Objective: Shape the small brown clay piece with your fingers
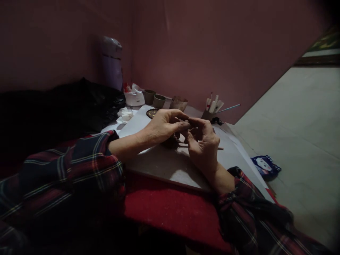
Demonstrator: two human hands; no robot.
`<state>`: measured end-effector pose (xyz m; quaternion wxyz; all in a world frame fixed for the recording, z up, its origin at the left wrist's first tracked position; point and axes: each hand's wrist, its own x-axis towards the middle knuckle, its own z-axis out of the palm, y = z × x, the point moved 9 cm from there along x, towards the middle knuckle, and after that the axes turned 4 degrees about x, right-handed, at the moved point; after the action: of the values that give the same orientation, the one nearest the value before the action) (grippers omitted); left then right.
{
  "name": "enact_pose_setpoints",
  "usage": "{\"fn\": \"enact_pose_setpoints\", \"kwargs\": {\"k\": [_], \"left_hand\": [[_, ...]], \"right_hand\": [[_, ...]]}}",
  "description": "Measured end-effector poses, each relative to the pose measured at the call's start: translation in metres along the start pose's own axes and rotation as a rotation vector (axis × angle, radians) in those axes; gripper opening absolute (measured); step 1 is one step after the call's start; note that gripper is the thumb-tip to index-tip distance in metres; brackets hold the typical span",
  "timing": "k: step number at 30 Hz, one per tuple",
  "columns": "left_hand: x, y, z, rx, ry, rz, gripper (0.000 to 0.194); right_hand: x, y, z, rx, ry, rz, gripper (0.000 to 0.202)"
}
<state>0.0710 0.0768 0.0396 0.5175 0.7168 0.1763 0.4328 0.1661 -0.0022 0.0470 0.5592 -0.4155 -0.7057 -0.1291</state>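
My left hand (164, 125) reaches in over a pale board (159, 164), its thumb and fingers pinched together. Facing it, my right hand (203, 141) has its fingers bent and closed, with the fingertips of both hands meeting. Something small and brown seems to be between the fingertips, too dark to make out. Below and behind my left hand, a dark brown lump (171, 141) rests on the board. A thin stick (220, 148) lies on the board, partly hidden behind my right hand.
Behind the hands stand brown cups (159, 101), a round dark dish (152, 113) and a holder with tools (214, 106). Crumpled tissue (124, 115), a black bag (90, 102) and a purple container (113, 65) are at left. Red cloth (170, 209) covers the near edge.
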Motion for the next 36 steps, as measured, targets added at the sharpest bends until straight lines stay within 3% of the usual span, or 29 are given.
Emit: {"fn": "enact_pose_setpoints", "kwargs": {"k": [6,13,16,19,24,32,36], "left_hand": [[0.000,0.000,0.002,-0.060,-0.008,-0.007,0.023],[-0.004,0.013,-0.002,0.267,0.035,0.210,0.018],[-0.005,0.016,-0.006,0.395,0.085,0.241,0.018],[-0.005,0.017,-0.009,0.402,0.127,0.243,0.021],[-0.005,0.020,-0.010,0.369,0.139,0.289,0.018],[-0.001,0.015,-0.012,0.270,0.130,0.181,0.012],[0.001,0.008,-0.008,0.104,0.088,0.094,0.011]], "right_hand": [[-0.001,-0.014,0.002,-0.072,-0.044,-0.147,0.032],[-0.003,-0.014,0.009,-0.081,-0.104,-0.110,0.041],[-0.004,-0.012,0.010,-0.006,-0.108,-0.071,0.045],[-0.004,-0.008,0.009,0.044,-0.077,-0.015,0.045],[-0.004,-0.009,0.005,-0.059,-0.035,0.008,0.044],[-0.004,-0.003,0.006,-0.114,-0.051,0.067,0.034],[-0.005,-0.001,0.004,-0.129,-0.038,0.060,0.033]]}}
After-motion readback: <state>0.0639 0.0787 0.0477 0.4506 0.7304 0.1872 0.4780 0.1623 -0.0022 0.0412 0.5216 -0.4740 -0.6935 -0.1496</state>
